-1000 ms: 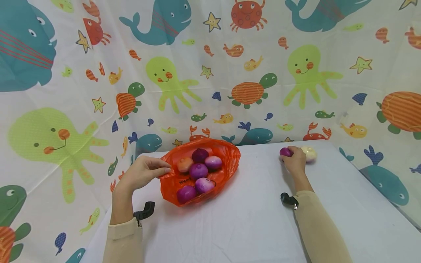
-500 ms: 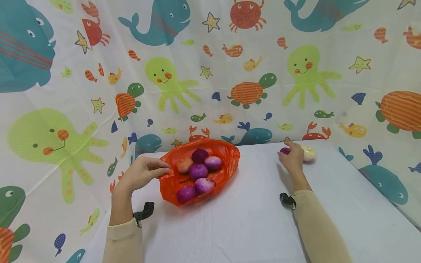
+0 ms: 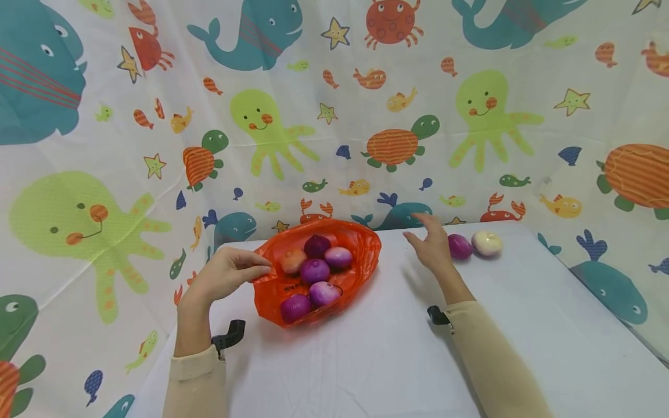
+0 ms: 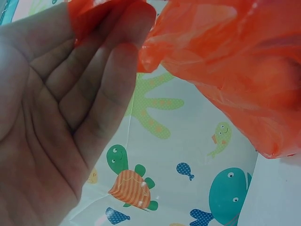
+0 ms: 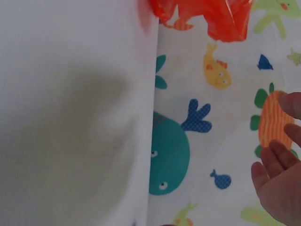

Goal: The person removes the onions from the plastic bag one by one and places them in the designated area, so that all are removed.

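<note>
An orange plastic bag [image 3: 360, 255] lies open on the white table [image 3: 376, 360] with several purple and pale onions [image 3: 315, 271] inside. My left hand [image 3: 230, 273] pinches the bag's left edge [image 4: 108, 14] between thumb and fingers. My right hand [image 3: 431, 244] hovers empty with fingers spread, between the bag and a purple onion [image 3: 459, 246]. A white onion [image 3: 487, 243] sits just right of the purple one. In the right wrist view only my right hand's fingertips [image 5: 277, 183] and a corner of the bag [image 5: 207, 14] show.
A sea-animal printed curtain [image 3: 334, 116] walls the table at the back and both sides. The table's right edge [image 3: 596, 296] runs close to the two loose onions.
My right hand let go of the purple onion beside the white one and moved left toward the bag, fingers spreading. The left hand kept its hold on the bag.
</note>
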`<state>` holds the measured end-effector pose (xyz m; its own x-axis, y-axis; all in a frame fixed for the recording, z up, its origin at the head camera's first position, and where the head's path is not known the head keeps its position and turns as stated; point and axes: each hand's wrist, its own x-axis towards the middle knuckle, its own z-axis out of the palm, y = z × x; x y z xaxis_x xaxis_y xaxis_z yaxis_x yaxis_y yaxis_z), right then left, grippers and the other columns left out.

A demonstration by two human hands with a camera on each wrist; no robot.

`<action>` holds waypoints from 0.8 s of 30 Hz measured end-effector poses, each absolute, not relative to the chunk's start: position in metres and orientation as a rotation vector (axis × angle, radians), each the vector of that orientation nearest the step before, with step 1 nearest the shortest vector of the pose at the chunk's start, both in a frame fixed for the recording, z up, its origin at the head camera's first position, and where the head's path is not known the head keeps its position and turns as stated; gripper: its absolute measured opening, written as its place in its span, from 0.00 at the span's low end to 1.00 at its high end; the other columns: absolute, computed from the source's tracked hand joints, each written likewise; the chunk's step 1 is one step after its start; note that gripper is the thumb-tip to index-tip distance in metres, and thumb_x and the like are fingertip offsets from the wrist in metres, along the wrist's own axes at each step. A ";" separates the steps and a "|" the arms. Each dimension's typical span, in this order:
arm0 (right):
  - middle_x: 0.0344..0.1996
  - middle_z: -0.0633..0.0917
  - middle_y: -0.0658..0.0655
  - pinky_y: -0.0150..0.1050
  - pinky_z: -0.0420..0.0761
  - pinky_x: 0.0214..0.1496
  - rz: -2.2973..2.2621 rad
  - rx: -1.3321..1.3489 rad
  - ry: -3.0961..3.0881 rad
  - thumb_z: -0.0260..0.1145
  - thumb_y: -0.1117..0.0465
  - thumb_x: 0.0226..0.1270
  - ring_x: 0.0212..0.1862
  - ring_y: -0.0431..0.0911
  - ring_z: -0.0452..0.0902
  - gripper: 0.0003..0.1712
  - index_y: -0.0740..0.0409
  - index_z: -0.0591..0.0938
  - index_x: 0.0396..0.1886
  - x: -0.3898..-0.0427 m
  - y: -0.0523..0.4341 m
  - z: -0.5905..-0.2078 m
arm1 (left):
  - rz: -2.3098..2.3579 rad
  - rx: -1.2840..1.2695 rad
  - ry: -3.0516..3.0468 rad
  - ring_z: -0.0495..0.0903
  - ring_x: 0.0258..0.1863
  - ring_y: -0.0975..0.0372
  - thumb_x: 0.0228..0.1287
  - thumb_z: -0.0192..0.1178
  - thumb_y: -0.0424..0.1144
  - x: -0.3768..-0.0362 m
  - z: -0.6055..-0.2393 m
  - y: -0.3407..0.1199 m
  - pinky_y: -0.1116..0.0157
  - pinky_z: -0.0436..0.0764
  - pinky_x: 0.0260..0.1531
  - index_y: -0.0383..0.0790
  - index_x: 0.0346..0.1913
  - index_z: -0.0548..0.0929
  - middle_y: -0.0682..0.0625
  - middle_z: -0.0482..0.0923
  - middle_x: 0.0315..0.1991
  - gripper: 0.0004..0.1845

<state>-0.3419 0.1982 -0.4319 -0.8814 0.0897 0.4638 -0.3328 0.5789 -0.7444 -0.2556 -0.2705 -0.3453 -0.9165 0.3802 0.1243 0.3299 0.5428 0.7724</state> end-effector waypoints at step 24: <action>0.69 0.77 0.59 0.59 0.75 0.71 1.315 0.643 -2.360 0.73 0.57 0.70 0.72 0.57 0.71 0.31 0.58 0.77 0.70 -0.312 0.110 -0.419 | 1.321 0.642 2.722 0.89 0.40 0.57 0.70 0.69 0.42 -0.256 -0.345 -0.271 0.66 0.88 0.42 0.43 0.49 0.92 0.47 0.91 0.42 0.10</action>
<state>-0.3118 0.1103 -0.4191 -0.8305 -0.2116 0.5152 -0.5495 0.4624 -0.6958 -0.2561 -0.2707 -0.3452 -0.9128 0.3856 0.1345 0.3442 0.5491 0.7616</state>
